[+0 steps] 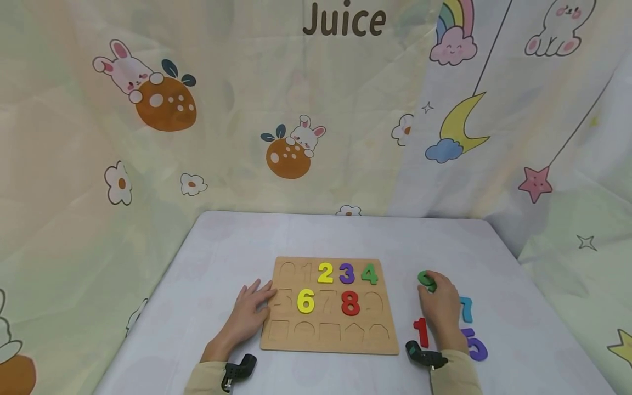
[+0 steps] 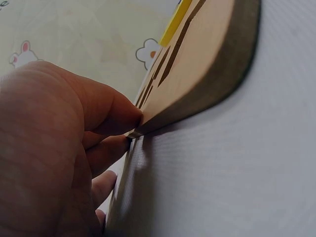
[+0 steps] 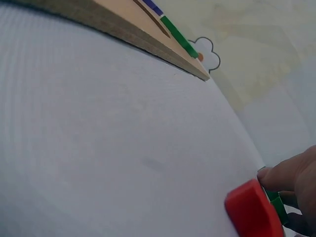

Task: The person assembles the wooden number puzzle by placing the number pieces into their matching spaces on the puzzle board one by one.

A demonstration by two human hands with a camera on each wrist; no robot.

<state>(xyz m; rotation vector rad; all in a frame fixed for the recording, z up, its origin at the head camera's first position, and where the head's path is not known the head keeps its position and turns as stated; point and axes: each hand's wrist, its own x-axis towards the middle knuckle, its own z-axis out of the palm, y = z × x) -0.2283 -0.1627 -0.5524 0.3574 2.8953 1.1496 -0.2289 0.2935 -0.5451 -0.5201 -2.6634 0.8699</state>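
Note:
The wooden number board (image 1: 336,345) lies flat on the table, holding a yellow 2 (image 1: 325,272), purple 3 (image 1: 347,273), green 4 (image 1: 369,274), yellow 6 (image 1: 305,301) and red 8 (image 1: 350,303). My left hand (image 1: 248,311) rests at its left side, thumb and fingertips touching the edge with fingers mostly straight. To the right of the board, my right hand (image 1: 441,303) pinches a green number piece (image 1: 427,281); its fingers partly hide which digit it is. Close by lie a red 1 (image 1: 421,332), a blue 7 (image 1: 466,310) and a purple 5 (image 1: 477,346).
A white table (image 1: 345,236) carries everything. Bare recesses show in all rows of the board. Behind the table hangs a printed cloth (image 1: 237,71) with cartoon figures. Each wrist wears a black camera mount, such as the right mount (image 1: 425,356).

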